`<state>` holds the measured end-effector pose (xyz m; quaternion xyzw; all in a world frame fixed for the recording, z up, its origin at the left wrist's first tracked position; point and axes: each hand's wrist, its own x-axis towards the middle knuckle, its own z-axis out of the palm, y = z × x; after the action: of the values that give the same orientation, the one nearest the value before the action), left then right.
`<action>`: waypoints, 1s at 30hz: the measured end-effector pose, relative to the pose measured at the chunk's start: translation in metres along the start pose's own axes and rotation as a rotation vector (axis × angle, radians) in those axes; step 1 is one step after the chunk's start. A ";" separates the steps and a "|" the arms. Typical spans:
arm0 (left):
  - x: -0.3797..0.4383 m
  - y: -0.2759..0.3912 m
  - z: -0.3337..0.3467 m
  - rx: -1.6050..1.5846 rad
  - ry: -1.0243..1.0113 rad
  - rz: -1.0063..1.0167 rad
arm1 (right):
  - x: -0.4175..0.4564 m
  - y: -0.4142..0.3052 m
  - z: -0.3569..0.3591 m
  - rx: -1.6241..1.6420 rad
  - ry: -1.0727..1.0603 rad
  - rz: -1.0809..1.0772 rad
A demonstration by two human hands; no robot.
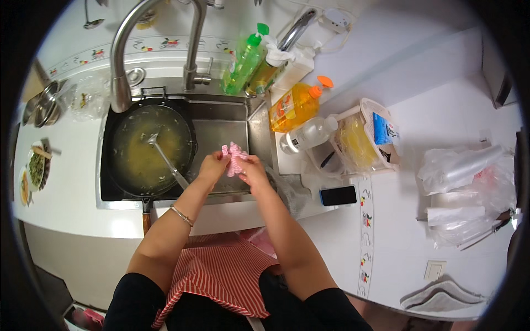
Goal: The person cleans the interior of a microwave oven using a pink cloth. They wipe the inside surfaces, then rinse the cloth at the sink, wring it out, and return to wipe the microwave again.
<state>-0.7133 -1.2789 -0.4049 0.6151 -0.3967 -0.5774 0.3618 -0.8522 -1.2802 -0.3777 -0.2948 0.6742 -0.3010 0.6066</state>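
Over the right part of the stainless steel sink [221,133], both hands grip one bunched pink-and-white cloth [236,159]. My left hand [214,166] pinches its left side; my right hand [251,170] holds it from the right. Left of them a black wok [193,165] with cloudy yellowish liquid sits in the sink, its wooden handle [146,223] over the front edge. A metal spatula [165,159] leans in the wok. The curved faucet [120,78] hangs above the wok's back edge. A grey cloth [292,192] lies at the sink's right edge, near my right hand.
Behind the sink stands a green pump bottle [244,62]; an orange one [296,107] is to its right. A clear bottle [308,134], a plastic basket [372,120] and a phone [338,195] are on the right. Plates of food [38,167] and metal bowls [45,105] sit far left.
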 end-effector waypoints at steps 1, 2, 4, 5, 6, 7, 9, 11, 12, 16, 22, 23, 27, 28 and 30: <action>-0.004 0.004 -0.004 0.086 0.087 0.072 | -0.004 -0.004 -0.004 0.050 -0.001 -0.014; -0.009 0.008 -0.008 0.172 0.175 0.142 | -0.008 -0.010 -0.014 0.289 -0.158 -0.038; -0.012 0.018 -0.020 0.103 0.303 0.112 | -0.011 -0.016 -0.028 0.523 -0.174 0.034; -0.014 0.022 -0.027 0.068 0.374 0.095 | -0.018 -0.023 -0.029 0.630 -0.176 0.090; -0.020 0.033 -0.029 -0.021 0.377 0.051 | -0.021 -0.023 -0.034 0.680 -0.235 0.069; -0.027 0.042 -0.027 -0.174 0.354 0.026 | -0.024 -0.022 -0.039 0.725 -0.293 0.049; -0.041 0.057 -0.021 -0.481 0.301 -0.017 | -0.033 -0.022 -0.046 0.670 -0.338 0.031; -0.051 0.068 -0.014 -0.682 0.278 0.118 | -0.043 -0.025 -0.048 0.472 -0.313 0.026; -0.065 0.084 -0.002 -0.711 0.278 0.143 | -0.052 -0.028 -0.054 0.170 -0.187 0.023; -0.104 0.110 0.013 -0.692 0.181 0.278 | -0.086 -0.046 -0.070 0.093 -0.297 -0.306; -0.156 0.136 0.026 -0.423 0.043 0.272 | -0.134 -0.069 -0.064 -0.072 -0.449 -0.629; -0.156 0.131 0.022 -0.328 0.096 0.366 | -0.138 -0.072 -0.065 -0.169 -0.414 -0.668; -0.216 0.143 -0.013 0.075 0.302 0.556 | -0.187 -0.089 -0.066 -0.133 -0.384 -0.686; -0.228 0.141 -0.027 0.189 0.320 0.595 | -0.199 -0.093 -0.062 -0.108 -0.436 -0.664; -0.268 0.142 -0.055 0.289 0.340 0.605 | -0.224 -0.097 -0.050 -0.080 -0.561 -0.601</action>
<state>-0.6735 -1.0967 -0.1594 0.6020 -0.5722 -0.2720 0.4860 -0.8785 -1.1694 -0.1560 -0.5725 0.3777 -0.3463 0.6400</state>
